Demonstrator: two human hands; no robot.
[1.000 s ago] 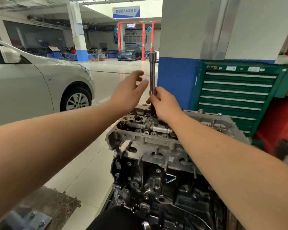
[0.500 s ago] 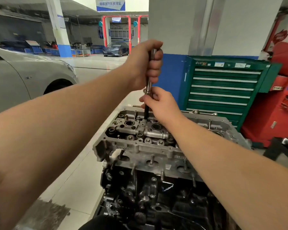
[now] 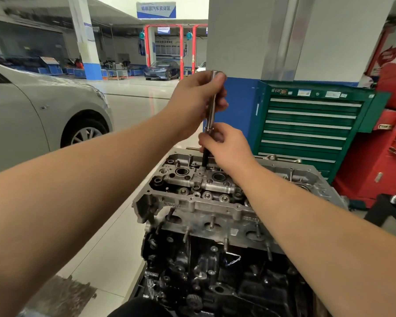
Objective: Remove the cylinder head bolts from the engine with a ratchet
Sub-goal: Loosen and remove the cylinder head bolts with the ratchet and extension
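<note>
Now that your left hand (image 3: 198, 104) has closed round the top of the upright extension bar (image 3: 210, 110), both hands are on the tool.

A second ago that hand was open beside the bar; now its fingers curl about the upper shaft while your right hand (image 3: 226, 147) pinches the lower joint, the dark socket end seated at a bolt (image 3: 202, 168) on the far side of the cylinder head (image 3: 192, 202). I judge you are spinning this bolt out by hand. Other bolts nearer you remain in place. The green tool cabinet (image 3: 306, 124) stands behind, a silver car (image 3: 44, 110) left; your right forearm crosses over the head's right half.
</note>
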